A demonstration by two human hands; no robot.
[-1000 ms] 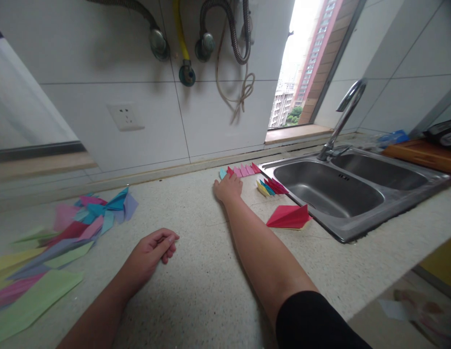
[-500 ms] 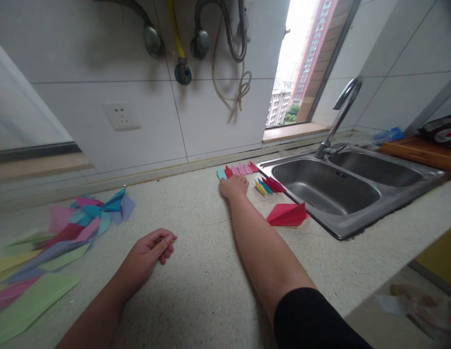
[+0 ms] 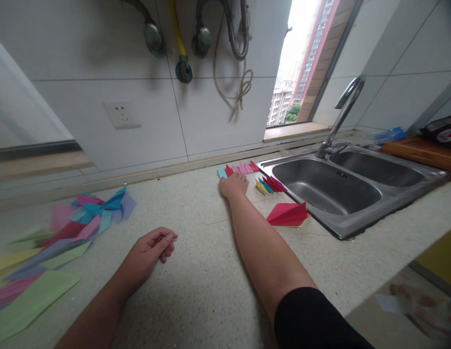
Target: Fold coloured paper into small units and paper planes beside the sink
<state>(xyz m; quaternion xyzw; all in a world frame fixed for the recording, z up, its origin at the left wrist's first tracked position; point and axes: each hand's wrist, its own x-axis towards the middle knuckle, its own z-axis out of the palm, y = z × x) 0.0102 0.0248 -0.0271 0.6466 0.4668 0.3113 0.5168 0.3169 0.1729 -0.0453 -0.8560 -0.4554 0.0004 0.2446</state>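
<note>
At the far edge of the speckled counter, my right hand [image 3: 235, 185] is closed over the near side of a row of small folded paper planes. A light blue paper plane [image 3: 222, 172] touches its thumb side; pink paper planes [image 3: 244, 168] show just beyond the fingers. My fingertips are partly hidden. My left hand [image 3: 155, 245] rests on the counter with fingers curled and nothing visible in it. To the right of my right hand lie a short row of yellow, teal and magenta paper planes [image 3: 271, 185] and a larger red paper plane [image 3: 287, 214].
A heap of coloured paper planes [image 3: 70, 235] covers the left of the counter [image 3: 196, 291]. A steel double sink [image 3: 319, 189] with a tall faucet [image 3: 343, 118] is set in on the right. Behind are a tiled wall, a socket [image 3: 121, 115] and hanging pipes.
</note>
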